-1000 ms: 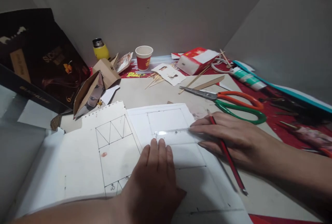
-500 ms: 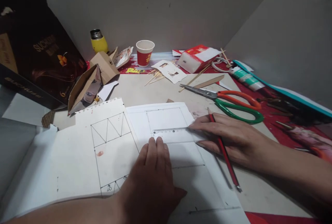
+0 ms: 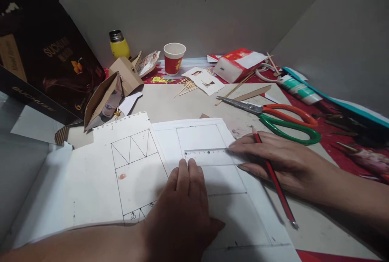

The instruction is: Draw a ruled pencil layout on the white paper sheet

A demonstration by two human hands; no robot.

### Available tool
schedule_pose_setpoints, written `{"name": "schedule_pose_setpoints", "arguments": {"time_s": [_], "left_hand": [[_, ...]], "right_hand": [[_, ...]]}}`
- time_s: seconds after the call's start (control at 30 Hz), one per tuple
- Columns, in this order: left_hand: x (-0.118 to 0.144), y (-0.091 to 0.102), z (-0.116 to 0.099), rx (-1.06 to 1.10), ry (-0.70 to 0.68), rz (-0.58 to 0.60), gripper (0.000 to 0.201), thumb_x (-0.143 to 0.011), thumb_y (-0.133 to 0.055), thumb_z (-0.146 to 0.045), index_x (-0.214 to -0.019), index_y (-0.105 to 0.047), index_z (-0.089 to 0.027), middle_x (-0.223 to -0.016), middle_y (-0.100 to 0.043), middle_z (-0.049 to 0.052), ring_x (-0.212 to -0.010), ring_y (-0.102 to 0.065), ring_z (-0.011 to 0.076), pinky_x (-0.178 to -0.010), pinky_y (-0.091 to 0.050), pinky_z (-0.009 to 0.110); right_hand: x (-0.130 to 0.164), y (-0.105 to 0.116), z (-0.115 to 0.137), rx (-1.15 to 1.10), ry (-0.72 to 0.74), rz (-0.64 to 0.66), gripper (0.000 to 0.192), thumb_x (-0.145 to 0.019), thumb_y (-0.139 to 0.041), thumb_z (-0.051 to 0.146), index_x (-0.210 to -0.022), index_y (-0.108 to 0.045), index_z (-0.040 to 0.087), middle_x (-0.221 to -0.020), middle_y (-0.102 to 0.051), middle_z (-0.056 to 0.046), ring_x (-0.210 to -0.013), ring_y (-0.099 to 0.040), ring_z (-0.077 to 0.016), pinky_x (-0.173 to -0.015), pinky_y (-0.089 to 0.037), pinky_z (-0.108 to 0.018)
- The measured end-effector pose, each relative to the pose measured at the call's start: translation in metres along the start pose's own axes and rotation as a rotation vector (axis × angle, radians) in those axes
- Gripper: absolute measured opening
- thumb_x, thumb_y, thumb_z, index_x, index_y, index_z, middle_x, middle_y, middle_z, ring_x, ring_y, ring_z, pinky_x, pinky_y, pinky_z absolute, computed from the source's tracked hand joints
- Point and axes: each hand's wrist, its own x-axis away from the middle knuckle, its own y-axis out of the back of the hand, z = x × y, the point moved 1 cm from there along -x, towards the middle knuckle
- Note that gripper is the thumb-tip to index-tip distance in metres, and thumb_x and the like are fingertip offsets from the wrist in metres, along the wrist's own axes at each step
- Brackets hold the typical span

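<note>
Smooth grey walls (image 3: 170, 7) meeting behind a cluttered table, with a flat beige board (image 3: 167, 102) over a red covering (image 3: 330, 140). On the board, a thin white sheet (image 3: 197, 136) marked with fine straight lines and rectangles. Just to the left, a cream page (image 3: 97, 181), ragged and perforated along the top, bearing a dark zigzag inside a drawn rectangle and a small reddish stain.

Flat on the white sheet, a clear plastic ruler (image 3: 209, 156), narrow and straight, with printed marks. Left hand (image 3: 179, 209) palm down, fingers extended and close together, tips over the ruler's near edge, thumb angled out to the right. Right hand (image 3: 282, 160) with thumb and forefinger narrow at the ruler's right end; slim red-and-black pencil (image 3: 275, 177) held slantwise between the fingers, sharpened wooden tip pointing away. Cannot tell how firmly either hand presses.

Just beyond the right hand, scissors (image 3: 261, 110) with pointed grey metal blades and looped handles, one orange, one green. Farther back, thin wooden sticks (image 3: 186, 88), an upright red-and-white cup (image 3: 174, 65) and a boxy red-and-white packet (image 3: 238, 65). At far left, a large dark box (image 3: 54, 51), folded brown cardboard (image 3: 100, 104) and a rounded yellow bottle (image 3: 119, 47) with a silvery neck.
</note>
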Motion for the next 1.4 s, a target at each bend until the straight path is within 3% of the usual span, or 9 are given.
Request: {"name": "schedule_pose_setpoints", "arguments": {"time_s": [0.2, 0.47, 0.77, 0.97, 1.4], "left_hand": [[0.004, -0.011, 0.001, 0.007, -0.022, -0.033, 0.077, -0.090, -0.059, -0.065, -0.124, -0.068, 0.003, -0.130, -0.068, 0.026, -0.117, -0.068, 0.0395, -0.094, -0.056, 0.042], [0.010, -0.022, 0.003, -0.034, -0.086, -0.041, 0.071, -0.101, -0.042, -0.054, -0.134, -0.057, 0.006, -0.137, -0.062, 0.030, -0.123, -0.063, 0.0417, -0.099, -0.051, 0.045], [0.012, -0.027, 0.005, -0.029, -0.089, -0.072, 0.073, -0.100, -0.042, -0.058, -0.132, -0.058, 0.006, -0.132, -0.066, 0.028, -0.120, -0.063, 0.0406, -0.098, -0.049, 0.044], [0.012, -0.028, 0.007, -0.053, -0.099, -0.111, 0.075, -0.099, -0.041, -0.059, -0.129, -0.059, 0.007, -0.128, -0.066, 0.032, -0.118, -0.064, 0.0411, -0.099, -0.045, 0.045], [0.011, -0.033, 0.010, -0.077, -0.131, -0.083, 0.080, -0.099, -0.039, -0.063, -0.129, -0.059, 0.009, -0.126, -0.067, 0.033, -0.117, -0.064, 0.0426, -0.102, -0.044, 0.047]], "right_hand": [[-0.003, 0.007, 0.006, 0.010, 0.002, 0.007, 0.030, -0.093, -0.065, 0.016, -0.122, -0.064, 0.024, -0.103, -0.072, -0.008, -0.093, -0.069, -0.0219, -0.079, -0.060, -0.037], [0.002, 0.011, 0.007, -0.006, -0.035, -0.005, 0.030, -0.093, -0.065, 0.016, -0.123, -0.063, 0.023, -0.103, -0.072, -0.009, -0.092, -0.068, -0.0205, -0.078, -0.059, -0.034], [-0.002, 0.003, -0.001, -0.014, 0.009, 0.034, 0.028, -0.096, -0.065, 0.020, -0.124, -0.062, 0.020, -0.104, -0.071, -0.010, -0.093, -0.064, -0.0211, -0.083, -0.055, -0.036], [-0.002, 0.002, -0.001, -0.027, 0.026, 0.032, 0.030, -0.098, -0.064, 0.022, -0.127, -0.058, 0.021, -0.106, -0.072, -0.010, -0.092, -0.062, -0.0210, -0.082, -0.053, -0.037], [-0.004, 0.001, -0.001, -0.002, 0.040, 0.024, 0.026, -0.098, -0.063, 0.023, -0.124, -0.059, 0.019, -0.103, -0.072, -0.010, -0.091, -0.061, -0.0211, -0.081, -0.052, -0.037]]}}
